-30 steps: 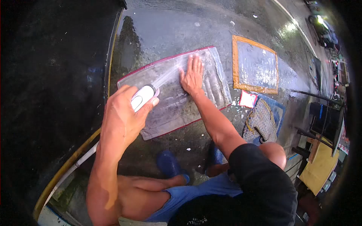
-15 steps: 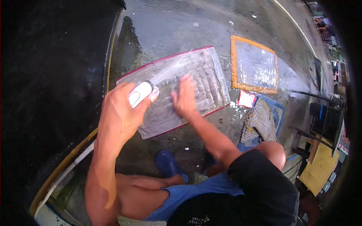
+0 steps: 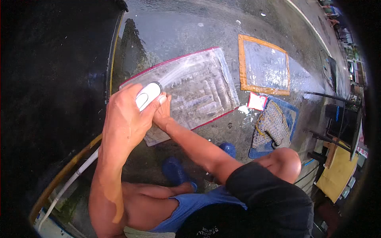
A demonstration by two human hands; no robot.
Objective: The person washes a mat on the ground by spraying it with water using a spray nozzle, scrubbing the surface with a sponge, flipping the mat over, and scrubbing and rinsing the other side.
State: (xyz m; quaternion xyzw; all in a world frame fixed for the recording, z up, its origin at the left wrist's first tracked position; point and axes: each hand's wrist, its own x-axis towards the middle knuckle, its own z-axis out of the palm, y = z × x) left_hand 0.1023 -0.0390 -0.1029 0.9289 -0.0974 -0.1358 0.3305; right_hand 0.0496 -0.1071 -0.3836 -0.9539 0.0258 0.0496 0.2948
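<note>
My left hand (image 3: 129, 107) is wrapped round a white spray nozzle (image 3: 149, 95), from which a jet of water shoots onto a grey mat with dark red edging (image 3: 198, 87). The mat lies flat and wet on the concrete, streaked with dirt. Just beyond the nozzle, my right hand (image 3: 162, 115) is low over the left part of the mat. Its visible fingers are stretched out; the nozzle and my left thumb hide part of them. Whether its palm presses on the mat, I cannot tell.
An orange-bordered mat (image 3: 243, 63) lies to the right. Below it are a small red-edged white piece (image 3: 257, 101), a blue mat (image 3: 293, 119) and a crumpled woven mat (image 3: 274, 125). A white hose (image 3: 85, 164) runs along the left. Blue shoes (image 3: 174, 170) are on the wet ground.
My right hand has swept left across the mat, from its middle to beside the nozzle. My left hand keeps spraying from nearly the same place.
</note>
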